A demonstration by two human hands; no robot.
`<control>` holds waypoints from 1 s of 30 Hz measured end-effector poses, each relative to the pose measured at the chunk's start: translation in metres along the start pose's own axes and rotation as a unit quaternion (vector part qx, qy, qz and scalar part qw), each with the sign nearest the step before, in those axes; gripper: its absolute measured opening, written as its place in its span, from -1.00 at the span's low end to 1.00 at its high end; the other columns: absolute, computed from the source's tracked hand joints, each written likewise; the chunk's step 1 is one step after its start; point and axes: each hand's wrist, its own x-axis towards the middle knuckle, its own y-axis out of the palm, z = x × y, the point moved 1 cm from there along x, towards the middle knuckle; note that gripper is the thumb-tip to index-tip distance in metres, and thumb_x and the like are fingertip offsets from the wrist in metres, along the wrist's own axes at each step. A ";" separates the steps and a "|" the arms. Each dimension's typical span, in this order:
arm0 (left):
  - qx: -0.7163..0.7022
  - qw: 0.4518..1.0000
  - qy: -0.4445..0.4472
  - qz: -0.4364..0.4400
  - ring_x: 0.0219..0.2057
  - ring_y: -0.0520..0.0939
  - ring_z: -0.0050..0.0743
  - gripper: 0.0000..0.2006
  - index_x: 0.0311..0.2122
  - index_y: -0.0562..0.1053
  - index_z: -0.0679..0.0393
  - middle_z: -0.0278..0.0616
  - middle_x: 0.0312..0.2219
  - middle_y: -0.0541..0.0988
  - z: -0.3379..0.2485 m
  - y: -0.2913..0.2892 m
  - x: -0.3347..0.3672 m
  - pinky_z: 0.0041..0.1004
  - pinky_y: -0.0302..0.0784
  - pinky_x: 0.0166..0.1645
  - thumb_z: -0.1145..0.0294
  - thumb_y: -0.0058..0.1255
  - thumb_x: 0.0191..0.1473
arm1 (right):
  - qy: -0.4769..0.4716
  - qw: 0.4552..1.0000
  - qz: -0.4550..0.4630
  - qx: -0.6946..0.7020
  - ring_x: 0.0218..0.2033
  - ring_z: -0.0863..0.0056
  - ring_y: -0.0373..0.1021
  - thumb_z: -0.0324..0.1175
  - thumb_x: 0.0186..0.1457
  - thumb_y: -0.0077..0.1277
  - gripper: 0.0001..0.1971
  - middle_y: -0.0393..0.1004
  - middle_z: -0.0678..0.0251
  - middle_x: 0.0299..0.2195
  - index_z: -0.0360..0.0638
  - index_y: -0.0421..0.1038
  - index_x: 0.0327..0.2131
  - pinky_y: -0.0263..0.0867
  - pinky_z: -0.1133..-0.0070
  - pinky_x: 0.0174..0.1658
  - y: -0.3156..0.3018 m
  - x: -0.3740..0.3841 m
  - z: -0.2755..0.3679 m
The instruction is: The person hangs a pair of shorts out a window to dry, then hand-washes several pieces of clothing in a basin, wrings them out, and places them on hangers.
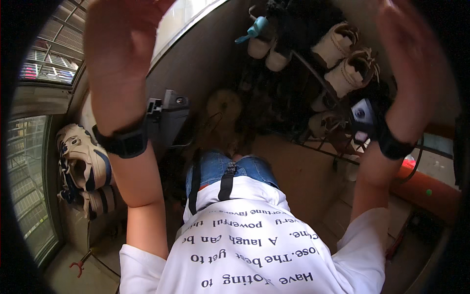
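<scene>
A person in a white shirt (249,245) and blue denim (259,169) raises both arms. The left hand (122,44) and right hand (411,44) meet the upper edge, blurred, their fingers out of clear sight; whether they are open, closed or gripping anything cannot be told. Each wrist wears a black strap (125,143), a boxy device (362,113) just inward of it. Pale shoes (348,74) sit inward of the right hand; a white-and-navy shoe (81,159) lies beside the left forearm. Lowering both hands into full view, devices clear of the shoes, would serve best.
</scene>
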 end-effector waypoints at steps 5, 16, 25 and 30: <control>-0.047 0.992 -0.117 0.018 -0.49 0.49 -0.58 -0.85 -0.33 0.40 0.23 -0.29 -0.52 0.49 0.023 -0.021 0.006 -0.61 0.40 -0.32 0.50 -0.15 -0.05 | 0.157 0.977 -0.091 -0.112 -0.65 0.56 0.07 -0.45 0.15 -0.46 -0.68 0.15 0.27 -0.48 -0.38 0.03 -0.03 0.06 0.64 -0.58 -0.004 -0.063 0.036; -0.063 0.962 -0.265 -0.028 -0.52 0.49 -0.63 -0.87 -0.31 0.40 0.21 -0.31 -0.52 0.50 0.075 -0.026 0.008 -0.64 0.39 -0.41 0.46 -0.11 0.01 | 0.007 0.956 -0.292 -0.024 -0.57 0.47 0.16 -0.53 0.12 -0.38 -0.71 0.23 0.17 -0.39 -0.40 0.06 -0.07 0.19 0.61 -0.58 -0.017 -0.142 0.021; -0.099 0.932 -0.347 0.043 -0.38 0.48 -0.65 -0.76 -0.18 0.39 0.26 -0.28 -0.33 0.49 0.125 -0.060 -0.008 -0.62 0.39 -0.25 0.45 -0.09 0.01 | -0.157 0.900 -0.401 -0.069 -0.62 0.58 0.15 -0.42 0.14 -0.33 -0.74 0.30 0.22 -0.47 -0.41 0.27 -0.20 0.15 0.71 -0.66 0.020 -0.188 0.040; -0.071 0.908 -0.413 -0.011 -0.43 0.46 -0.72 -0.79 -0.20 0.41 0.19 -0.36 -0.33 0.50 0.158 -0.004 -0.037 -0.69 0.36 -0.35 0.43 -0.08 0.02 | -0.284 0.816 -0.486 -0.132 -0.66 0.67 0.15 -0.35 0.13 -0.27 -0.78 0.30 0.34 -0.54 -0.28 0.33 -0.27 0.09 0.76 -0.68 0.070 -0.246 0.040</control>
